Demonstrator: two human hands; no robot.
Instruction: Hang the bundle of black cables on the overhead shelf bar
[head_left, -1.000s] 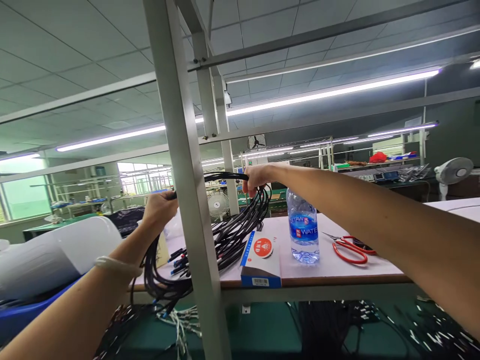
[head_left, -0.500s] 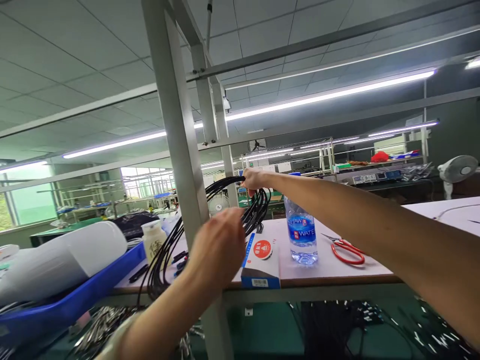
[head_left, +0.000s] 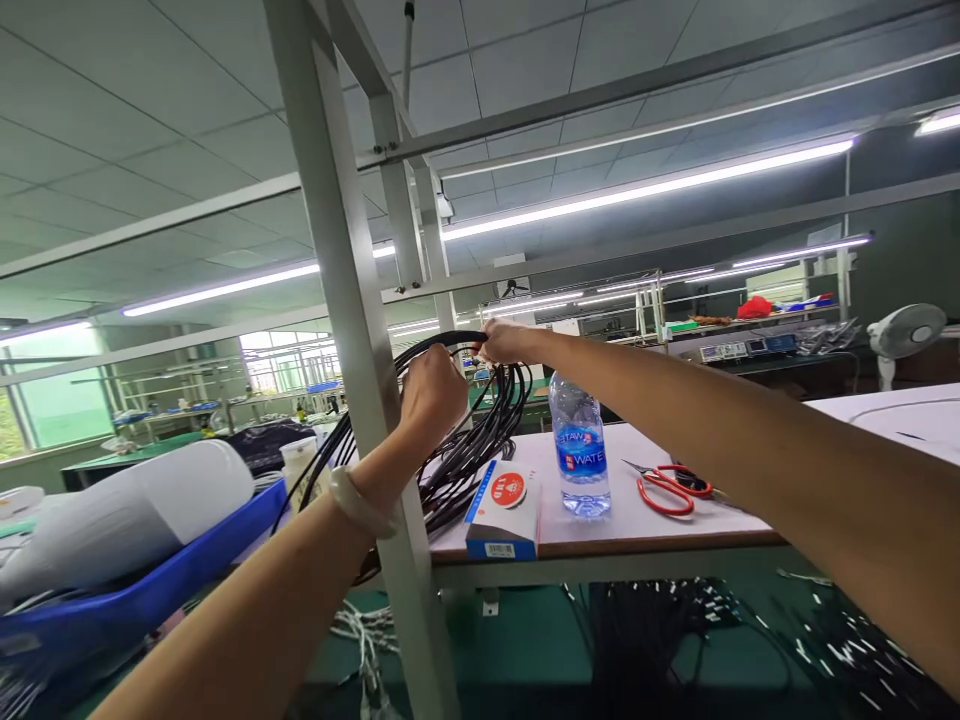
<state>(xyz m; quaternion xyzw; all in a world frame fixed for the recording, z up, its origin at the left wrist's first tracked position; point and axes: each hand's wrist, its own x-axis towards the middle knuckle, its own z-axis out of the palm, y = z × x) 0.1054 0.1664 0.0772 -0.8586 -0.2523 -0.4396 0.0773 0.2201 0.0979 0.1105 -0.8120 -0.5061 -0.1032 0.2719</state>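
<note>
Two bare hands hold up a black cable bundle point(head_left: 469, 445) over the counter point(head_left: 637, 530). The left hand point(head_left: 433, 395) is curled shut around the strands, with a pale bangle point(head_left: 361, 503) on its wrist. The right hand point(head_left: 506, 342) comes in from the right, pinching the top of a thick arc of cable that runs across to the left hand. Below them, the coils hang in loose loops down toward the counter, and a grey metal upright point(head_left: 352, 300) rises just beside the left wrist.

Right of the bundle, a clear plastic water bottle point(head_left: 579, 450) with a blue label stands upright, with water visible inside. Between the bottle and the cables lies a white-and-blue box point(head_left: 502, 510), and red-handled scissors point(head_left: 664, 490) lie flat further right.

On the left, a blue plastic tray point(head_left: 187, 545) holds a large white cylinder point(head_left: 127, 510) lying on its side. A pale plastic jar point(head_left: 298, 465) stands just beyond the tray's rim, partly hidden by the left forearm, and its contents cannot be made out. Beneath the counter, white wires point(head_left: 365, 640) and dark wires with pale tips point(head_left: 825, 640) lie spread over a green surface.
</note>
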